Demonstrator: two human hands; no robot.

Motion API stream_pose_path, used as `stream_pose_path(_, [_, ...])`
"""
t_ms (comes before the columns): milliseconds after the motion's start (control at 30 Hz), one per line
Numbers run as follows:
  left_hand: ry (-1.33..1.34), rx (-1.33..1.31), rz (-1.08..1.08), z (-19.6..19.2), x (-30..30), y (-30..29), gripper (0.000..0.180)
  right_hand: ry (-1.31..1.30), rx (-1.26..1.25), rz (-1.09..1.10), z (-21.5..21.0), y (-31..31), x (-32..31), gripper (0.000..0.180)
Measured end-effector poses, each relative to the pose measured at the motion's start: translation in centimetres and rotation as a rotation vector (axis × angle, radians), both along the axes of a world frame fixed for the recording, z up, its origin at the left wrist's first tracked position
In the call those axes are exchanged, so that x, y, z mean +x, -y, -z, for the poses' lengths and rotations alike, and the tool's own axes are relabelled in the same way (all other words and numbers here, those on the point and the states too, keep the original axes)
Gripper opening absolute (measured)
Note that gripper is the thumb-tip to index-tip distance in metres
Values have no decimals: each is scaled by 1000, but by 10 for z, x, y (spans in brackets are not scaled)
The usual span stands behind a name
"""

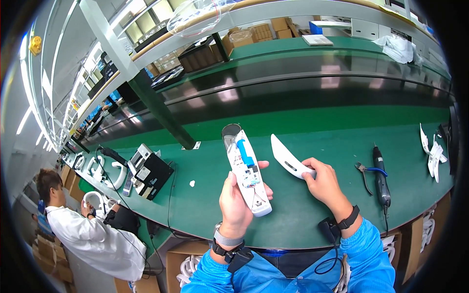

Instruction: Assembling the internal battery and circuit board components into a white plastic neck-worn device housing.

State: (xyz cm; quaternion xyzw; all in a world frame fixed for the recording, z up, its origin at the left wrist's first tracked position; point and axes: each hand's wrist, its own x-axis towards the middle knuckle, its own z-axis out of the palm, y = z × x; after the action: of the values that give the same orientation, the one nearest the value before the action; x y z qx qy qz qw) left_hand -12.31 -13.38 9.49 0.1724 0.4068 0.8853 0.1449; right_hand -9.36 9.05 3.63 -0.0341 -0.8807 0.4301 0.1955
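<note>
My left hand is closed around an opened white handheld device, held tilted with its inside facing up. In its shell lie a blue cylindrical battery and a small circuit board with thin wires; the far end is dark and rounded. To the right, my right hand pinches the near end of a curved white cover with a slot in it. Cover and device are apart, both above the green table.
Right of my right hand lie blue-handled pliers and a corded electric screwdriver. White shell pieces rest farther right. At left stands a black box with cables; beyond it a co-worker handles a white part. A post rises from the table.
</note>
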Motion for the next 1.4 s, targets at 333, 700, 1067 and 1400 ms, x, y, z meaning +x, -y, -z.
stream_pose_path(333, [56,-26,-1,1,2,7,51,62,165,-10,-3,2,2,30])
stream_pose_path(700, [-23,-107,-106,-26,36,12,60,-133,-506,-644,-51,71,53,73])
stream_pose_path(1067, [-708,-472,-738,2,32,87,38,339,-1160,-932,-108,115,106,82])
stream_pose_path(1400, [-612,-416,-205,-14,30,102,81,365,-1107,-916,-121,131,127,91])
